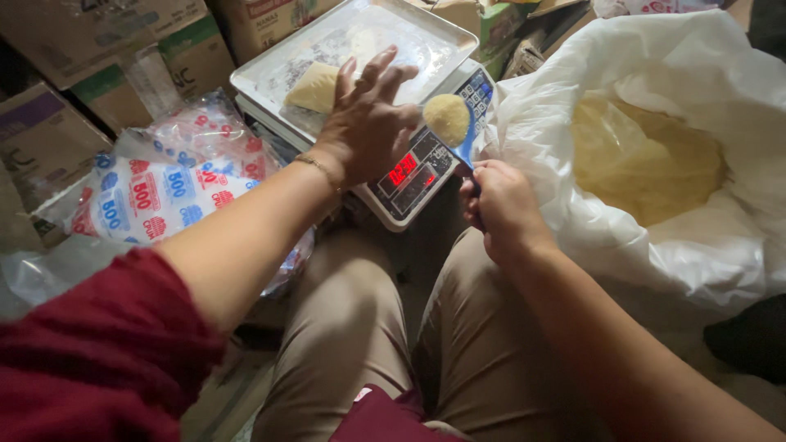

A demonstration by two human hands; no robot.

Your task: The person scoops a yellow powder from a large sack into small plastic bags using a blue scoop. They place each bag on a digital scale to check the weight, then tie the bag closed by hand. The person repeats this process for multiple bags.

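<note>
1. Pale yellow granules fill the bowl of a blue spoon [453,124], heaped and held level just above the keypad edge of a digital scale [422,176].
2. The right hand [501,209] is closed in a fist round the spoon's handle, low over the person's lap.
3. The left hand [367,123] hovers flat with fingers spread over the scale's steel tray [409,41]; whether it touches the tray I cannot tell.
4. A small clear bag of the same granules [313,87] lies on the tray, just beside the left hand's thumb side.
5. To the right, a large white sack [696,237] stands open, showing a mound of granules inside.
6. Printed plastic packets [164,196] lie piled at left, near cardboard boxes [106,57].
</note>
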